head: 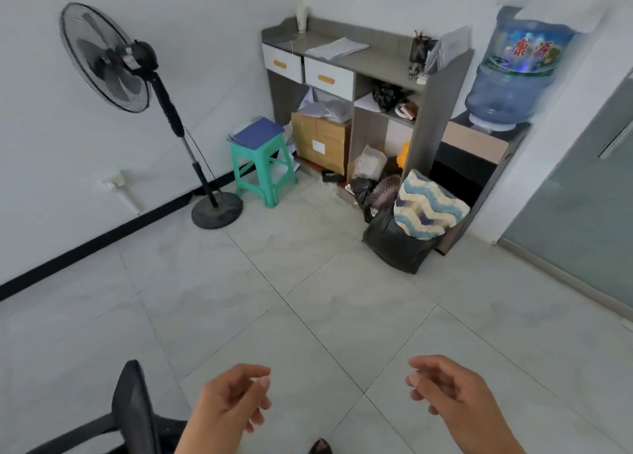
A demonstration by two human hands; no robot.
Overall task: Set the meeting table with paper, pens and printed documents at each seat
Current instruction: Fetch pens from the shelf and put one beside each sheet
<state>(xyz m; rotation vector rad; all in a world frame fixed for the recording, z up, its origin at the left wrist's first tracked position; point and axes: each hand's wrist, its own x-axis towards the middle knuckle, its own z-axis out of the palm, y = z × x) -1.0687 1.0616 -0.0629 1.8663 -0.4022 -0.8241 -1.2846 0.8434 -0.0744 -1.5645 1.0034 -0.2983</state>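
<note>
A stack of white paper lies on top of a grey cabinet in the far corner. A dark pen holder with pens stands on the same top, to the right, next to upright printed sheets. Blue folders lie on a green stool to the cabinet's left. My left hand and my right hand hang low in the foreground over the tiled floor, fingers loosely curled and holding nothing, far from the cabinet.
A standing fan is by the left wall. A black office chair sits at the bottom left. A black bag with a zigzag cushion leans by the cabinet. A water bottle stands on a dispenser, with a glass door to the right.
</note>
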